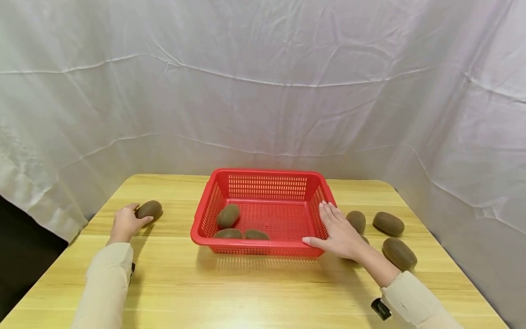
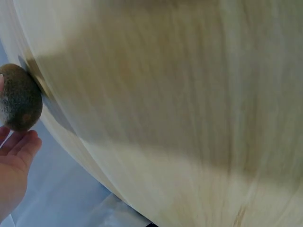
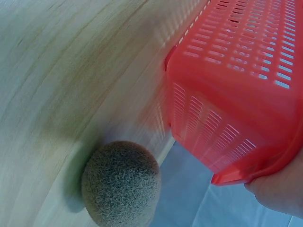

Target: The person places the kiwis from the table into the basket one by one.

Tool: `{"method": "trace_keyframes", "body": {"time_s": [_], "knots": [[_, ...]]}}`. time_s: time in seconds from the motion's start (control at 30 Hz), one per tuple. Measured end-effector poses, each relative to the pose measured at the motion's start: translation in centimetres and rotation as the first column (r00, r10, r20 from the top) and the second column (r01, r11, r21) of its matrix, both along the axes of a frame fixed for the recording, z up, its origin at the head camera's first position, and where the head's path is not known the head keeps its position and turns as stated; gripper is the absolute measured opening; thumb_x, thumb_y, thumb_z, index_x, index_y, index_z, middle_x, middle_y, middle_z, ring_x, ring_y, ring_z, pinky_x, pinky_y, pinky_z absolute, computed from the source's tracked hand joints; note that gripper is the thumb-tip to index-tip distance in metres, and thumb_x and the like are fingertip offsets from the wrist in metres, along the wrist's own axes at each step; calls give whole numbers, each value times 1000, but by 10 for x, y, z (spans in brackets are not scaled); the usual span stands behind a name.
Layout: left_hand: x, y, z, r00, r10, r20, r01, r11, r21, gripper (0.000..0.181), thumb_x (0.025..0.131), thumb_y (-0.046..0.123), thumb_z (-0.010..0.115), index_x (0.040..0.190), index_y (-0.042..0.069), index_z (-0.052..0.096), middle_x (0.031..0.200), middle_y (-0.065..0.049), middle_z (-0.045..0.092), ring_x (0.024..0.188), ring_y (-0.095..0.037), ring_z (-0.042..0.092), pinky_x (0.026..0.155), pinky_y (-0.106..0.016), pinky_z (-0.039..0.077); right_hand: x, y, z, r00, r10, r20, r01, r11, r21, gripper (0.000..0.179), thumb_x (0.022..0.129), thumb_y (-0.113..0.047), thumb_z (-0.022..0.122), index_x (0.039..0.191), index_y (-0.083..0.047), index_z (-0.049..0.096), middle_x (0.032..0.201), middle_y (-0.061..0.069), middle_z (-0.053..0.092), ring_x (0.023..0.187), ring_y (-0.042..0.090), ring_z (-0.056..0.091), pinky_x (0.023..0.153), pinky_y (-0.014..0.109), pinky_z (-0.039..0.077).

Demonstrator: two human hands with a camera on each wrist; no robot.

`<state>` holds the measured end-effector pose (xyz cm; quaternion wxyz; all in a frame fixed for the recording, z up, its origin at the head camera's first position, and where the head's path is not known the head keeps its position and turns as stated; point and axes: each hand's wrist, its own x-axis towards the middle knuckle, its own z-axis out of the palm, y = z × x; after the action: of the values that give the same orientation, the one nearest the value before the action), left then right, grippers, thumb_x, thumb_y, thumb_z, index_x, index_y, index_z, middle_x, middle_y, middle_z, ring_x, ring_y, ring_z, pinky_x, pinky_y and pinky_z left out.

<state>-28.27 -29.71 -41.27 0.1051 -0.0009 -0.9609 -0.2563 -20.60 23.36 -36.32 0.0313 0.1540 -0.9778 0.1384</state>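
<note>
At the table's left, my left hand [image 1: 124,223] holds a brown kiwi [image 1: 149,210] between its thumb and fingers. In the left wrist view the same kiwi [image 2: 20,98] shows at the left edge, with fingers [image 2: 23,144] below it. A red plastic basket [image 1: 263,172] with slotted walls stands in the middle. Three kiwis lie inside at its left and front, one a tilted kiwi [image 1: 228,215]. My right hand [image 1: 340,234] rests on the basket's front right corner, fingers straight over the right rim and thumb along the front rim.
Several loose kiwis lie right of the basket, among them an outer kiwi [image 1: 399,254] and a farther kiwi [image 1: 388,223]; my right hand and forearm partly cover others. A white curtain [image 1: 263,114] hangs behind and beside the wooden table [image 1: 172,283].
</note>
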Motion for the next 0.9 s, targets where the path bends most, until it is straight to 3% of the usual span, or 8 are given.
{"method": "trace_keyframes", "body": {"time_s": [0.33, 0.5, 0.9], "knots": [[-3, 2, 0, 999, 24, 42, -24, 1000, -14, 64, 80, 12, 66, 123, -26, 38, 119, -46, 43, 104, -58, 46, 90, -60, 41, 0, 0, 1, 1000, -6, 0, 6, 1000, 9, 103, 80, -64, 55, 144, 8, 18, 151, 27, 17, 140, 42, 15, 112, 57, 18], [-2, 2, -1, 996, 28, 83, -26, 999, -27, 59, 80, 12, 67, 117, -27, 42, 111, -46, 48, 97, -56, 50, 84, -59, 44, 0, 0, 0, 1000, -3, 3, 3, 1000, 2, 104, 80, -64, 55, 144, 9, 17, 151, 27, 16, 140, 42, 15, 113, 56, 17], [0, 3, 0, 993, 39, 108, -40, 999, 14, 56, 82, 16, 64, 115, -25, 44, 107, -43, 52, 93, -53, 54, 78, -56, 47, -1, 0, 0, 1000, -4, 1, 4, 1000, 5, 103, 80, -63, 55, 144, 9, 17, 152, 27, 16, 140, 42, 15, 113, 56, 17]]}}
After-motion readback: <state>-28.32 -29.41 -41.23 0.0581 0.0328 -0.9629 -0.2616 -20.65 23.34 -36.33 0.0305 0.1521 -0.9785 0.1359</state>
